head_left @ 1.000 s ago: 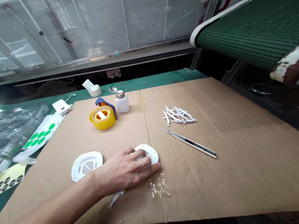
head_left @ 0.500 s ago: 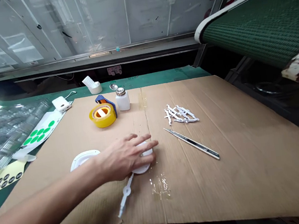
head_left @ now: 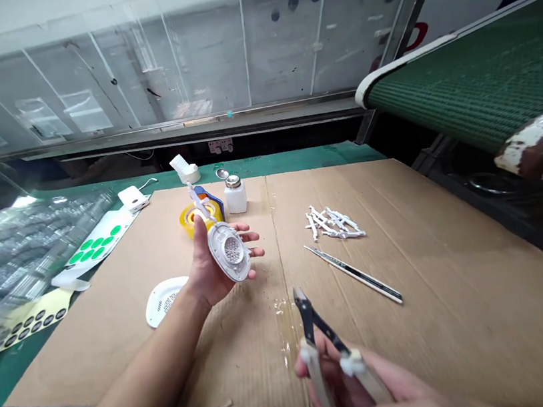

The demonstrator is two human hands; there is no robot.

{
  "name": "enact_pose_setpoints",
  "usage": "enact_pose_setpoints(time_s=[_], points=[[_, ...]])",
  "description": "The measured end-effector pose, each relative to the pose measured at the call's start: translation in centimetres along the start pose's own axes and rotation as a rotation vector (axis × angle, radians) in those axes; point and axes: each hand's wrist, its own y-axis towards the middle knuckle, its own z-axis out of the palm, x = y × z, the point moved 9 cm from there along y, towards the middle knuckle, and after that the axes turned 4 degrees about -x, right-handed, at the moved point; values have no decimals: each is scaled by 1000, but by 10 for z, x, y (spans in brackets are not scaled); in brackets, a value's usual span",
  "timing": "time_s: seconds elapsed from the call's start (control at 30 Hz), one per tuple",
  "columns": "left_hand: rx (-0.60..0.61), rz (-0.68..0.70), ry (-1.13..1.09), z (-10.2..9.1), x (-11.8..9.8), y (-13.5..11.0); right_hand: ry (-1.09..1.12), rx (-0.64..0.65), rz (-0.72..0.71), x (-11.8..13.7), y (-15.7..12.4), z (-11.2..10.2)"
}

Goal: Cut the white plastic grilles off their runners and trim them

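Left hand open, palm up, white perforated plastic cover resting on it; long axis tilts up-left, plastic runner pointing away. Right hand clenched on side cutters, tips toward cover from below-right, apart.

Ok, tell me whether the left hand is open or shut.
Open: the left hand lies palm up, its fingers stretched out, not curled, past a white vented plastic cover resting on the palm.
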Motion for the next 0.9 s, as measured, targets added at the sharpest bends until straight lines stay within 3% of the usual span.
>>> enact_pose_setpoints(time_s=[0.13,0.23,0.37,0.47,0.6,0.7,0.9], points=[[-105,67,103,-9,-4,3,47,-92,-79,46,39,-10],[-197,148,251,-27,-9,1,23,-116,-120,62,67,-15],[-307,251,596,-43,-17,-10,-126,-74,-124,50,84,-25],[-332,315,837,-38,-22,-16,-142,-63,-137,32,82,-34],[-287,320,929,-21,-18,-18,-108,-60,-164,22,76,-35],[-247,336,947,-11,-15,-19,-154,-129,-137,18,74,-40],[-214,344,954,-8,-12,-19,-256,-165,-83,12,72,-44]])
